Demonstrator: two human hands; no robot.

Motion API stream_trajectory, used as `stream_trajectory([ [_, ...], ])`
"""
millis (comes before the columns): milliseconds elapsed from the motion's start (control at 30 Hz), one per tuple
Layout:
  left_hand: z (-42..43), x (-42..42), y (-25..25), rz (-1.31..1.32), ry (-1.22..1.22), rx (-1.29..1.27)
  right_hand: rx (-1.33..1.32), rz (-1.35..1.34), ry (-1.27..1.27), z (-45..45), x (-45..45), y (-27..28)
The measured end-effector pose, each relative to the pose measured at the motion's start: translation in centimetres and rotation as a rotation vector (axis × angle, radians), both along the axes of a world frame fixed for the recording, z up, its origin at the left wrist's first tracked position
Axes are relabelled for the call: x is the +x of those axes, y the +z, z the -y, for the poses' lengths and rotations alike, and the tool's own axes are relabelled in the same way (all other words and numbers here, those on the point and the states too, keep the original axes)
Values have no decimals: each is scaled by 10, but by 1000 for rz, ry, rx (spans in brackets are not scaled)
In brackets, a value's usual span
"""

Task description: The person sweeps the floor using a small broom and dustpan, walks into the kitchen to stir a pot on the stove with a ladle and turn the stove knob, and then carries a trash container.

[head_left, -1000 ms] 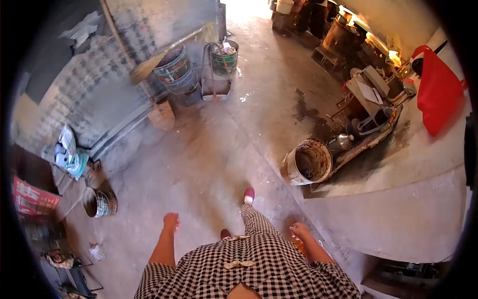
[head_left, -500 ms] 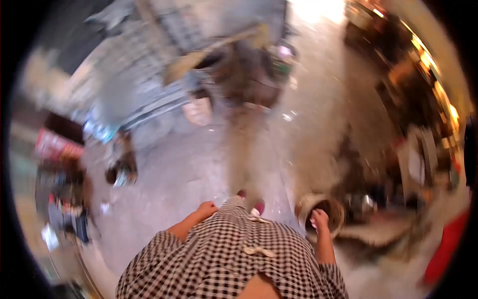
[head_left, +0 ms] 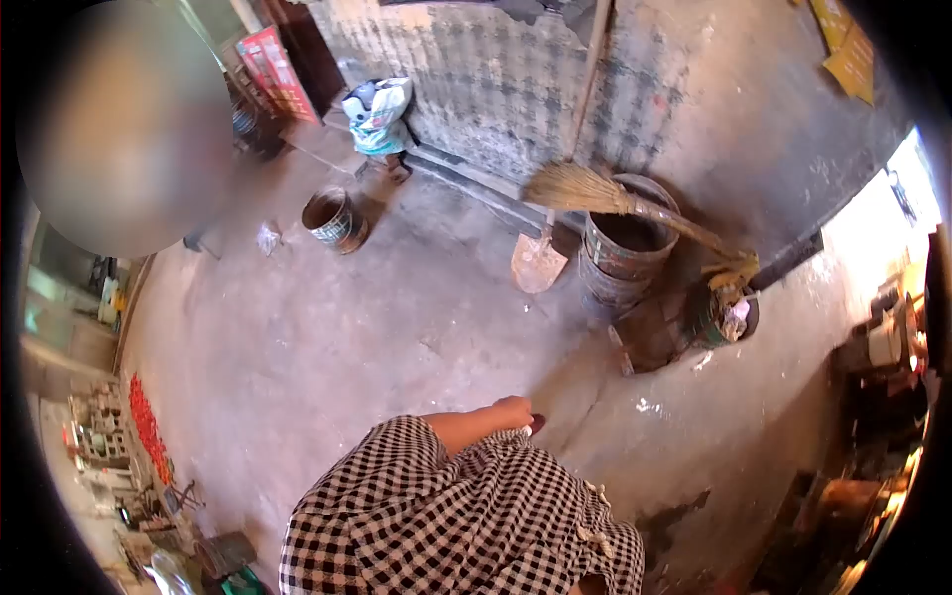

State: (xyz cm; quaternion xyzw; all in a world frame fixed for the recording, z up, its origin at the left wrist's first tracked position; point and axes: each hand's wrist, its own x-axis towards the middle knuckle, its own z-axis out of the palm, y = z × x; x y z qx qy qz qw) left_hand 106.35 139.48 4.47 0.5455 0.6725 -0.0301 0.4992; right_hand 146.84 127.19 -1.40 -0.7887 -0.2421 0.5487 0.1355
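Observation:
My left hand swings in front of my body, its fingers curled in a loose fist with nothing showing out of it. It is over the concrete floor, close to a dark shoe tip and the hem of my black-and-white checked garment. My right hand is out of view. Ahead by the wall are a straw broom lying across a large bucket, and a shovel with its blade on the floor.
A smaller bin holding rubbish stands beside the large bucket. Another bucket sits farther left, near a stool bearing a white bag. Red peppers or similar small red items lie along the left. Dark clutter lines the right.
My view has turned to the right, bringing the broom, shovel and buckets into clearer sight. My right hand, earlier over a round container, has left the view. My left hand has swung forward.

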Motion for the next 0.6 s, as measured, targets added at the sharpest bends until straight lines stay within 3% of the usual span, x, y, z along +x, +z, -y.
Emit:
stream_trajectory([
  [133,-30,37,-12,-15,-53,47,46,-8,136,-54,50,-15],
  [167,-37,52,-12,-20,-71,56,112,-34,196,-66,76,-28],
  [200,-42,60,-44,16,-141,24,221,-76,280,-75,119,-61],
  [233,-47,69,-45,42,-52,-24,341,-124,330,-81,155,-84],
  [267,-51,75,-54,64,-29,10,375,-169,152,-118,94,23],
  [300,-55,83,-65,56,-42,-36,283,188,461,-131,106,34],
  [333,-68,95,2,105,-30,-40,170,-38,256,-135,119,36],
  [367,-71,101,-23,-39,-176,-45,180,-129,10,-134,127,35],
  [400,-71,119,4,-42,-121,148,122,-83,-31,-130,144,28],
  [467,-72,128,-37,-153,-384,68,61,-3,-11,-135,183,35],
  [500,-76,146,6,-145,-271,-36,60,44,39,-135,197,46],
  [533,-77,161,11,-98,-126,-19,56,87,99,-137,209,54],
  [600,-73,198,10,-4,172,3,21,179,188,-129,267,13],
])
